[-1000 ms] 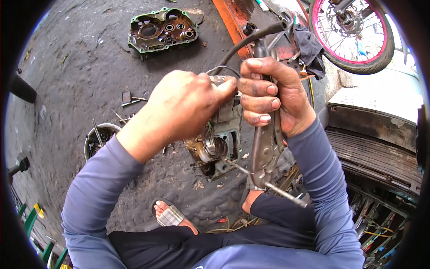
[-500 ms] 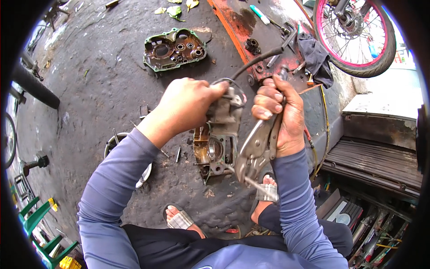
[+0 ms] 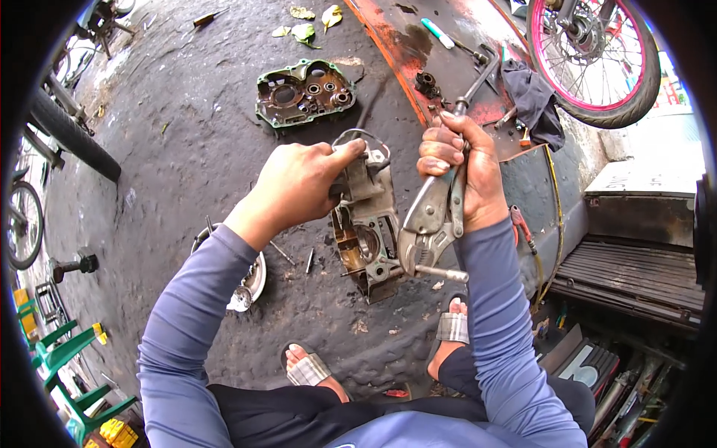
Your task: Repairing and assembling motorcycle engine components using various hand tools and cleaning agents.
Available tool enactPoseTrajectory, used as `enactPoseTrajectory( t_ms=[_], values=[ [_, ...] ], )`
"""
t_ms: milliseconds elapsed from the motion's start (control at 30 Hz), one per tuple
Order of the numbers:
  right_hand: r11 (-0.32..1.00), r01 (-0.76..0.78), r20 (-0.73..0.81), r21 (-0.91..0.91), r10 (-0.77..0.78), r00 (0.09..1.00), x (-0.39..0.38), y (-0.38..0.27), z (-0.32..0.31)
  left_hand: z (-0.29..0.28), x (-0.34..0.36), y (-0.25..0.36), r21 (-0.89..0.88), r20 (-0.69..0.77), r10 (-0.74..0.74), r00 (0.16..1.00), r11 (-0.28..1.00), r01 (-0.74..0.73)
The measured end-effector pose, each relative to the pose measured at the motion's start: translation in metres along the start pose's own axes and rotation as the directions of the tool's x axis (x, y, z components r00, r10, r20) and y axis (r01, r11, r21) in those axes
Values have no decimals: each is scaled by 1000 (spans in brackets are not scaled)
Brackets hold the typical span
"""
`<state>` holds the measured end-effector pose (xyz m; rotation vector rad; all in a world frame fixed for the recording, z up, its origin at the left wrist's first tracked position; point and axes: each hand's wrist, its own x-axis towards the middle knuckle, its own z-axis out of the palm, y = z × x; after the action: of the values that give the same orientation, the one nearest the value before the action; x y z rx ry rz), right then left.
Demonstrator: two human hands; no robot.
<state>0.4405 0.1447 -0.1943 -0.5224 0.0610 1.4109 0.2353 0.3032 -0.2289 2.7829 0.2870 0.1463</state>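
Metal pliers protrude bodyward from the right grip.

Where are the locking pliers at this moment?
In the head view, the pliers are in the right hand, just right of the engine case under the left hand.

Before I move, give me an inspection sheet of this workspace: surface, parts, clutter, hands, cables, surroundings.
Surface: dark ground, uneven and stained.
Parts and tool: metal engine case; pliers with a metal rod at the jaws.
Clutter: green-edged case beyond, leaves, dark rag.
Hands: left hand grips the engine case's far end; right hand is closed around the pliers.
Cables: thin wire loop at the engine case's far end; yellow line at right, cable or hose unclear.
Surroundings: pink-rimmed wheel, upper right; black tyre, upper left.
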Motion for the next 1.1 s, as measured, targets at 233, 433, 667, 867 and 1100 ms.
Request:
enactPoseTrajectory(
  t_ms=[233,433,667,867,1100],
  values=[
    [890,452,-187,59,-435,881,-9,12,-11,5,0,-18,-39,-7,-237,971,971,237],
    [651,759,-258,8,-732,630,-7,19,-9,9,-11,-30,29,-35,-460,887,887,461],
    [986,-162,87,-39,164,983,61,3,7,6,1,-17,-32,-15,-81,997,996,80],
    [890,457,-132,-16,-454,881,7,32,-5,2,-9,-23,-31,54,-316,947,948,318],
    [325,923,-235,-207,-932,275,-27,48,2,3,1,-18,107,56,-526,848,848,519]
  ],
)
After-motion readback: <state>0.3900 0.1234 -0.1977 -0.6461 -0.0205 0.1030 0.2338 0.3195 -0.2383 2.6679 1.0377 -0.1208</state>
